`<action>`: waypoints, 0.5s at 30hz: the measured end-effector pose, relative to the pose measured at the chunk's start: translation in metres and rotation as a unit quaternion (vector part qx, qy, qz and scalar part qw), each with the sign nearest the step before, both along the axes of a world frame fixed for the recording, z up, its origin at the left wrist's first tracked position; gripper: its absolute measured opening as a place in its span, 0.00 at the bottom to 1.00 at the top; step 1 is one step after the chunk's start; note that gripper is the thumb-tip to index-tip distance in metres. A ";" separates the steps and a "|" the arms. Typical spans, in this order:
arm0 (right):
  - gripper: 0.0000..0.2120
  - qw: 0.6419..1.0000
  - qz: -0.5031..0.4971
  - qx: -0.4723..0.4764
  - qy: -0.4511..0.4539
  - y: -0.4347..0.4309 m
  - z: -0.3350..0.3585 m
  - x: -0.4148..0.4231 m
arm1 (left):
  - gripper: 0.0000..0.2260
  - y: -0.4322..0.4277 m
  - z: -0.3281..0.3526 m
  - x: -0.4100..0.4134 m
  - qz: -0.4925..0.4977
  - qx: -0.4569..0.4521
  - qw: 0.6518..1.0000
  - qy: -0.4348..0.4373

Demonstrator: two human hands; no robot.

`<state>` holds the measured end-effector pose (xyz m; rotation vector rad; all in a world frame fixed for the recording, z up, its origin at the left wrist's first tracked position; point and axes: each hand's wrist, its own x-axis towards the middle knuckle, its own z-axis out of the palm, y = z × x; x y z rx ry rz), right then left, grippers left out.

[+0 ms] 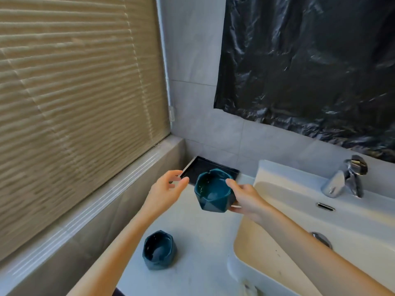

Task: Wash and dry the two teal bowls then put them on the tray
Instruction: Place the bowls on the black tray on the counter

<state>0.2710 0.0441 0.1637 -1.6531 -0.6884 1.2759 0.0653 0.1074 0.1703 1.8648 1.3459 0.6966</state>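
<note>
One teal bowl (213, 193) held in right hand (245, 199) — left hand (164, 191), fingers loose, beside it.

Pale counter (192, 242): teal bowl (159, 249) front, black tray (205, 165) back corner, basin (277, 170) right.

No text, label, brand, number or sign can be read anywhere in view.
</note>
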 end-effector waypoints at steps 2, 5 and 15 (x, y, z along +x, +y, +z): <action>0.16 1.000 0.016 -0.008 -0.016 -0.002 -0.004 -0.003 | 0.17 0.005 -0.005 -0.006 -0.023 -0.146 0.988 -0.038; 0.13 0.999 0.027 0.009 -0.034 0.007 -0.010 -0.007 | 0.19 0.017 -0.018 -0.010 -0.067 -0.285 0.949 -0.115; 0.13 0.998 -0.013 0.046 -0.048 0.086 -0.048 -0.042 | 0.27 0.117 -0.067 -0.025 -0.169 -0.382 0.886 -0.201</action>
